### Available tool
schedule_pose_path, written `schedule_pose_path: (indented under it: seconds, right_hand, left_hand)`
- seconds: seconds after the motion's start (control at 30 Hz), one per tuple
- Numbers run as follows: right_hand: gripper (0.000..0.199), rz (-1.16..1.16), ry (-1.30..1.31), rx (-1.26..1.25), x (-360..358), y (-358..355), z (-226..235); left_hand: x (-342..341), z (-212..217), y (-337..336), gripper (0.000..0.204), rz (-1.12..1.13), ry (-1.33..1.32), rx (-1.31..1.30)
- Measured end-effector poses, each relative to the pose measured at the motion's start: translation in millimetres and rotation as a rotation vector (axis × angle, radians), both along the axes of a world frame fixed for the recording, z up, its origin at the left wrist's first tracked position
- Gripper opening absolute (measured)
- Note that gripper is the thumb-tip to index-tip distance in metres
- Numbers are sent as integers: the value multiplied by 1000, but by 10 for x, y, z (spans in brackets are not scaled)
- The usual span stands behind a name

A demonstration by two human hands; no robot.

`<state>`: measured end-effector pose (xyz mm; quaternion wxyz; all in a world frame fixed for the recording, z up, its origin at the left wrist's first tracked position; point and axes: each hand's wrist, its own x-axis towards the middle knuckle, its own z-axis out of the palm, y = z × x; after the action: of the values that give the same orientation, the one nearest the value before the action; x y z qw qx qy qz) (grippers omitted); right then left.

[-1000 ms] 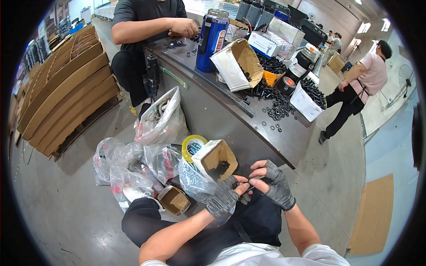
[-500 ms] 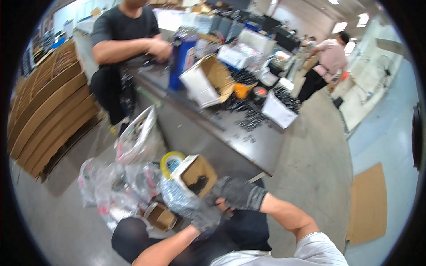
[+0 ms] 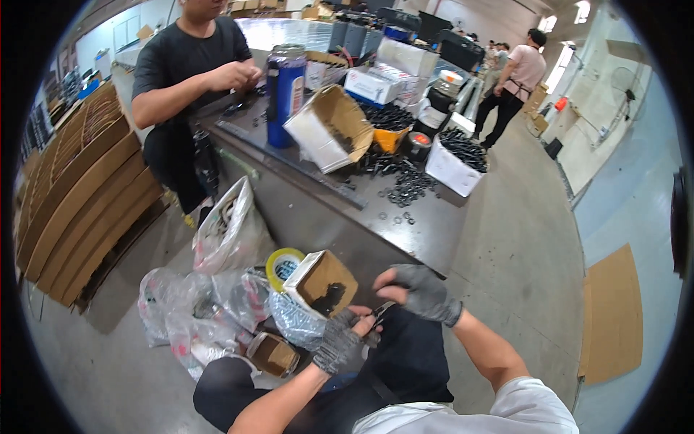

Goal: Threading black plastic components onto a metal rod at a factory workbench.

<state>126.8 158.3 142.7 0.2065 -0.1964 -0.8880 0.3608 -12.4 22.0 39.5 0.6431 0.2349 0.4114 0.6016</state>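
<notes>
Both my hands wear grey knit gloves and meet in front of my lap. My left hand (image 3: pixel 338 340) and my right hand (image 3: pixel 421 291) together pinch a small dark metal part (image 3: pixel 377 317) between the fingertips. Just left of them stands a small open cardboard box (image 3: pixel 323 283) with dark parts inside. A clear plastic bag of small parts (image 3: pixel 293 322) lies under it. A yellow tape roll (image 3: pixel 279 262) sits behind the box.
A grey metal workbench (image 3: pixel 405 231) carries loose black rings, open cardboard boxes (image 3: pixel 329 129), a white bin (image 3: pixel 454 165) and a blue canister (image 3: pixel 285 94). A person in black (image 3: pixel 189 72) works at its far end. Plastic bags (image 3: pixel 225 233) lie on the floor; cardboard stacks (image 3: pixel 79 195) stand left.
The view has swung and tilted. My hands have stayed together at my lap, shifting slightly right of the small box while working the dark part.
</notes>
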Motion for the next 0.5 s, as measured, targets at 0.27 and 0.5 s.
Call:
schedule_pose_path:
  seconds: [0.27, 0.5]
  right_hand:
    - [19, -291, 162, -892, 87, -372, -355]
    - [18, -367, 125, -705, -7, -503, -510]
  left_hand:
    - [-127, -62, -6, 26, 142, 99, 139]
    - [-137, -34, -45, 24, 186, 148, 157]
